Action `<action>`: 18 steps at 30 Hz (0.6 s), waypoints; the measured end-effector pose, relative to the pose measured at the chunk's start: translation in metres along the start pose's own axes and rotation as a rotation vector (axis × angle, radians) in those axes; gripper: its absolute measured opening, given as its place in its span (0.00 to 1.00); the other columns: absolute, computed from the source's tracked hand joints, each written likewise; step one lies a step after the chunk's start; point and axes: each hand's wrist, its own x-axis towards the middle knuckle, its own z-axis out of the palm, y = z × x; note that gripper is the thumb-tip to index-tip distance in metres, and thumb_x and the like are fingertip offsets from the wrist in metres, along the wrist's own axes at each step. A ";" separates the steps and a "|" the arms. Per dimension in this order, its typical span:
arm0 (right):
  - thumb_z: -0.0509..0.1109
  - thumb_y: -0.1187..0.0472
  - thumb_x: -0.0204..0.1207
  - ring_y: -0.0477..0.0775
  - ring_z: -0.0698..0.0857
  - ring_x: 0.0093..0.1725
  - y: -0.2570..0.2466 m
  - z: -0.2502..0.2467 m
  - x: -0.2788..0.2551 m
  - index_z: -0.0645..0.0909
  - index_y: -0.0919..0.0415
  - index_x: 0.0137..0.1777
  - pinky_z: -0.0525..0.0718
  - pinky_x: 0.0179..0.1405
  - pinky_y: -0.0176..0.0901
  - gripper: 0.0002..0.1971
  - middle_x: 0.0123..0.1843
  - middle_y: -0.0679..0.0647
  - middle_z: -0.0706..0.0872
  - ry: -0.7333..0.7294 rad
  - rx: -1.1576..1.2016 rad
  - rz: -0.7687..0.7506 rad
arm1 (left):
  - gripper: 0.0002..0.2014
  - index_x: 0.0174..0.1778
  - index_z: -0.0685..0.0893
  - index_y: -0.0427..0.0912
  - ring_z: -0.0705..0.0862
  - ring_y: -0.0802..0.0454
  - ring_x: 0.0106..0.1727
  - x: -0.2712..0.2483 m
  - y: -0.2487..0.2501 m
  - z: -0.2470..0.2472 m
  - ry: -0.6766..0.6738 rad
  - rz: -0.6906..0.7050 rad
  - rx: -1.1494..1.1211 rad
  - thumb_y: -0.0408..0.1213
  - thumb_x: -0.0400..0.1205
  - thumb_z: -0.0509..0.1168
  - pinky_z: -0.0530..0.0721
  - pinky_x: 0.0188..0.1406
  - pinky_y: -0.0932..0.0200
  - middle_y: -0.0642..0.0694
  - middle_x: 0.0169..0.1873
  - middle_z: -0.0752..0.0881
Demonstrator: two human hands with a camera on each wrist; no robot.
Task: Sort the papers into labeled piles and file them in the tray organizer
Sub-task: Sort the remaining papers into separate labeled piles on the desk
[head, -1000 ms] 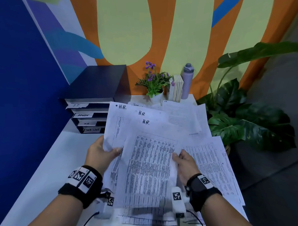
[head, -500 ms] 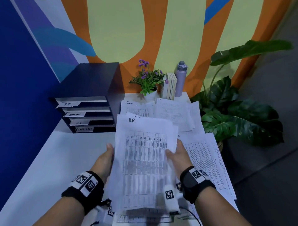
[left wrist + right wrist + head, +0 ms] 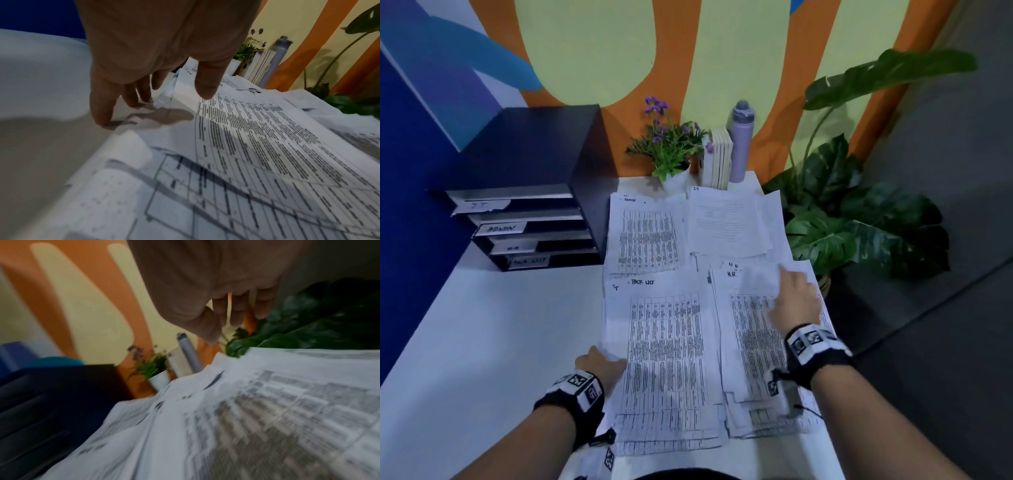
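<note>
1. Two hands are over the paper piles. The left hand rests at the left edge of the near pile headed "TASK LIST"; its fingers reach down straight to the counter beside the sheets, thumb over the printed table, gripping nothing.
2. The right hand hovers above the pile headed "HR", fingers loosely extended and holding nothing; this view is blurred.
3. Behind these lie a pile headed "ADMIN" and, to its right, a pile headed "IT".
4. A dark tray organizer stands at the left, just beside the ADMIN pile, with four labelled slots.
5. At the back edge stand a potted flower, upright books and a lilac bottle; a large leafy plant stands to the right.
</note>
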 end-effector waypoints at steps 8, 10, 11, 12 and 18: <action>0.59 0.64 0.83 0.59 0.71 0.76 -0.064 0.081 -0.059 0.68 0.60 0.79 0.70 0.76 0.46 0.23 0.76 0.59 0.71 -0.571 0.096 -0.332 | 0.42 0.83 0.57 0.49 0.75 0.32 0.69 0.005 -0.005 -0.002 -0.020 -0.047 -0.159 0.53 0.74 0.67 0.81 0.63 0.44 0.36 0.78 0.63; 0.59 0.65 0.82 0.62 0.69 0.76 -0.067 0.090 -0.062 0.67 0.64 0.77 0.70 0.76 0.50 0.23 0.76 0.60 0.69 -0.589 -0.012 -0.344 | 0.43 0.83 0.59 0.43 0.73 0.33 0.73 0.004 -0.005 -0.003 -0.009 -0.057 -0.238 0.53 0.75 0.69 0.77 0.69 0.42 0.35 0.78 0.66; 0.59 0.65 0.81 0.62 0.68 0.76 -0.068 0.093 -0.064 0.68 0.64 0.75 0.71 0.75 0.50 0.22 0.76 0.60 0.68 -0.591 -0.046 -0.335 | 0.42 0.83 0.59 0.40 0.71 0.34 0.75 0.004 -0.005 -0.003 -0.016 -0.053 -0.279 0.52 0.76 0.70 0.74 0.71 0.42 0.35 0.78 0.66; 0.60 0.66 0.80 0.62 0.67 0.75 -0.067 0.096 -0.066 0.69 0.64 0.74 0.72 0.73 0.49 0.22 0.76 0.60 0.67 -0.591 -0.070 -0.327 | 0.42 0.83 0.59 0.37 0.69 0.35 0.76 0.003 -0.004 -0.004 -0.035 -0.063 -0.303 0.51 0.78 0.69 0.72 0.73 0.43 0.34 0.79 0.66; 0.61 0.66 0.80 0.60 0.60 0.80 -0.070 0.100 -0.072 0.61 0.62 0.80 0.67 0.78 0.48 0.28 0.82 0.57 0.57 -0.589 -0.005 -0.326 | 0.27 0.71 0.74 0.35 0.84 0.41 0.56 -0.008 -0.009 -0.005 -0.025 0.072 -0.274 0.36 0.77 0.73 0.83 0.50 0.54 0.37 0.59 0.84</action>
